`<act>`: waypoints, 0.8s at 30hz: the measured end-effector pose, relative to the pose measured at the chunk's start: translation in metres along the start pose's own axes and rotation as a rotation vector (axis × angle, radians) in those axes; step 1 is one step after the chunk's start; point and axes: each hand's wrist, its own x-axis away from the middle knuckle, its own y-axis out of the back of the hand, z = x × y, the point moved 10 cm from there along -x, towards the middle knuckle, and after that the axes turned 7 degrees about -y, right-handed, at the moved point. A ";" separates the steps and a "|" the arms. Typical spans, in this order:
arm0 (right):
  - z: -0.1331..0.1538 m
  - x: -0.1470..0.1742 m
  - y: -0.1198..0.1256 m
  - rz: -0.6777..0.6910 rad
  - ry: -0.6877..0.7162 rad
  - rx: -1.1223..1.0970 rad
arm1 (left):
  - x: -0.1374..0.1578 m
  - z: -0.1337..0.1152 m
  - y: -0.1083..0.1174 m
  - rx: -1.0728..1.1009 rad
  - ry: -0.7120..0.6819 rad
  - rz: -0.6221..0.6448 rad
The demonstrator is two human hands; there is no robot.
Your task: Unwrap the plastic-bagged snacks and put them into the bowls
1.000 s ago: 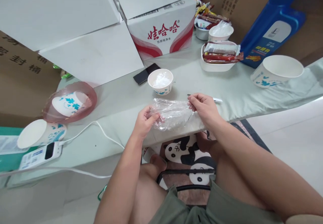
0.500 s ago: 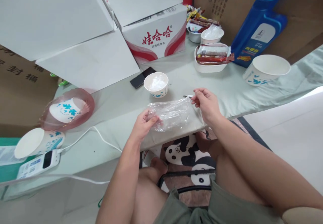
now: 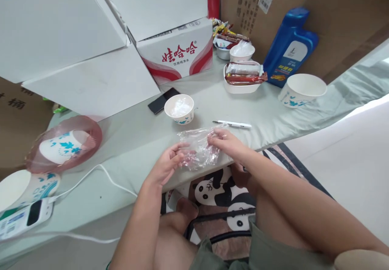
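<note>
Between my hands, near the table's front edge, lies a crumpled clear plastic bag (image 3: 199, 146). My left hand (image 3: 170, 160) is closed on its left side, thumb against the fingers. My right hand (image 3: 226, 142) pinches the bag's right side, its fingertips pressed into the film. Just behind the bag stands a white paper bowl (image 3: 180, 118) with blue leaf prints, holding some clear crumpled plastic. A white pen (image 3: 234, 123) lies beyond my right hand, apart from it.
Behind the bowl lies a black phone (image 3: 164, 100). A white tub (image 3: 241, 87) of wrapped snack sticks, a blue bottle (image 3: 290, 51) and a large paper bucket (image 3: 304, 91) stand at right. At left, a pink plate (image 3: 94, 136) bears a paper cup; a white cable (image 3: 103, 166) runs to a power bank (image 3: 36, 215).
My right hand has moved left and down from beside the pen onto the bag, which is now more bunched. The camera view has shifted, and the pen shows fully.
</note>
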 end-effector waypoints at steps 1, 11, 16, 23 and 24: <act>0.000 0.001 -0.004 0.045 -0.005 0.038 | -0.001 0.001 0.003 -0.026 -0.001 -0.028; 0.006 0.001 0.046 -0.219 0.077 0.128 | -0.005 -0.011 0.046 -0.090 -0.127 -0.442; 0.045 0.029 0.049 -0.256 0.461 0.162 | -0.010 -0.003 0.019 -0.310 -0.038 -0.089; 0.006 0.015 -0.017 0.110 0.120 0.557 | -0.005 -0.014 -0.004 -0.176 -0.099 -0.020; 0.009 0.011 -0.010 0.030 0.120 0.488 | -0.005 -0.017 0.001 -0.068 -0.143 -0.080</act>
